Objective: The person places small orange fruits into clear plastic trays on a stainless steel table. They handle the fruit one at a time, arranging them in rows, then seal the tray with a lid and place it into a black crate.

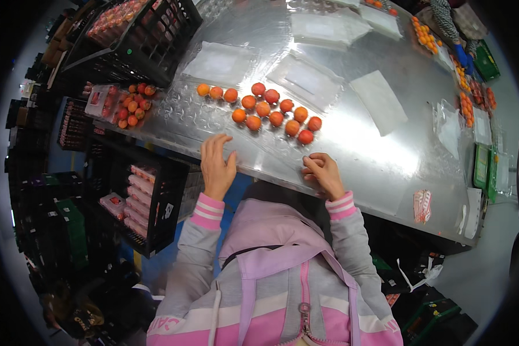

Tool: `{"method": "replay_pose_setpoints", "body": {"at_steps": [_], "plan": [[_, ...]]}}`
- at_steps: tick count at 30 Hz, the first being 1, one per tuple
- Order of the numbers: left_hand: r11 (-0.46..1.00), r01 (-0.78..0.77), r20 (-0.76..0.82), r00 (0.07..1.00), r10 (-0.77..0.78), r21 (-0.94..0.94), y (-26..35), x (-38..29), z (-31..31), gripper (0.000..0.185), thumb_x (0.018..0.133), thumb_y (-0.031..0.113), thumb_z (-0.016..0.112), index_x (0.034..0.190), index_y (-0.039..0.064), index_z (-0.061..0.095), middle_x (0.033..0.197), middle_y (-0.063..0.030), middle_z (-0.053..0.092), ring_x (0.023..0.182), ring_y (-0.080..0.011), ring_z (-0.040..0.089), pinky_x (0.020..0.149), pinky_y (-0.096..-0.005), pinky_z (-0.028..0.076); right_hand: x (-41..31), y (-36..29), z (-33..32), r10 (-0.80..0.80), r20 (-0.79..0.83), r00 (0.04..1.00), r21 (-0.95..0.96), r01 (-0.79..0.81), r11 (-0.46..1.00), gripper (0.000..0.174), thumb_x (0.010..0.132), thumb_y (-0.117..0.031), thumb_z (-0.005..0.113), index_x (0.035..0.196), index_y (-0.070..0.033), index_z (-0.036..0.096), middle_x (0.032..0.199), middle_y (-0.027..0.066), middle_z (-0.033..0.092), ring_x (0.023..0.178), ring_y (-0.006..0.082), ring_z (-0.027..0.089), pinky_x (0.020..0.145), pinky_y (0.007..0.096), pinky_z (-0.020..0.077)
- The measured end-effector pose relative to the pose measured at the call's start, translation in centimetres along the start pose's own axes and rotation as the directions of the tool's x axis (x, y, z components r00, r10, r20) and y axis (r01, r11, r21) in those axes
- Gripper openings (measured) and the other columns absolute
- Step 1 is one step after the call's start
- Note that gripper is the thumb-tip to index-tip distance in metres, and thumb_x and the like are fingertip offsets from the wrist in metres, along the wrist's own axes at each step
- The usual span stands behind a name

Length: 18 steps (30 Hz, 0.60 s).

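Note:
Several round orange-red fruits [263, 109] lie in loose rows on the steel table before me. Clear plastic [268, 145] shows faintly between them and the table's near edge. Just below the fruits' left part is my left hand [218, 166], its thumb apart from its fingers and nothing visible in it. My right hand [324, 175] is over the near edge, below the lowest fruit, with fingers curled and thumb near the fingertips. Whether it pinches the clear plastic cannot be made out. Past the fruits lie stacks of clear plastic bags [305, 82] with white inserts.
A black crate [155, 56] of packed fruit stands at the back left, near a loose fruit pile [133, 107]. Below the left edge sits another black crate [171, 212]. A white sheet [378, 101] lies right. Across the table, a person's blue-gloved hands [465, 58] are near more fruit.

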<state>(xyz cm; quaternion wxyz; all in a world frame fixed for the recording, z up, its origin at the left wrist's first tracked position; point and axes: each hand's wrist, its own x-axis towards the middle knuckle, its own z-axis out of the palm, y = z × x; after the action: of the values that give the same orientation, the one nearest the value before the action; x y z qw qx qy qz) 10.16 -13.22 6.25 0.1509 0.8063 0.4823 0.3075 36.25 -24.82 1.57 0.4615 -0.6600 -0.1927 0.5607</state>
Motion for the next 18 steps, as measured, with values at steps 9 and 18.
{"method": "replay_pose_setpoints", "body": {"at_steps": [9,18], "plan": [[0.983,-0.180,0.312,0.937,0.158,0.043,-6.9,6.2,0.7,0.030,0.075,-0.007,0.058,0.102,0.005,0.065,0.103,-0.0078,0.066,0.101,-0.0306,0.058,0.088,-0.0392,0.049,1.5,0.3,-1.0,0.050,-0.045,0.998,-0.035,-0.052,0.998,0.028,0.086,-0.006,0.064,0.108,0.000,0.048,0.073,0.0092,0.062,0.057,0.0137,0.060,0.049,0.0257,0.0483],[0.983,-0.181,0.370,0.913,0.174,-0.016,-4.0,2.1,1.6,0.026,0.071,-0.006,0.061,0.094,0.006,0.067,0.097,-0.0056,0.067,0.096,-0.0293,0.059,0.082,-0.0386,0.051,0.8,-2.0,-11.3,0.108,-0.069,0.992,-0.317,-0.124,0.940,0.016,0.089,-0.005,0.063,0.101,0.000,0.052,0.072,0.0069,0.064,0.058,0.0110,0.059,0.052,0.0255,0.0470]]}}
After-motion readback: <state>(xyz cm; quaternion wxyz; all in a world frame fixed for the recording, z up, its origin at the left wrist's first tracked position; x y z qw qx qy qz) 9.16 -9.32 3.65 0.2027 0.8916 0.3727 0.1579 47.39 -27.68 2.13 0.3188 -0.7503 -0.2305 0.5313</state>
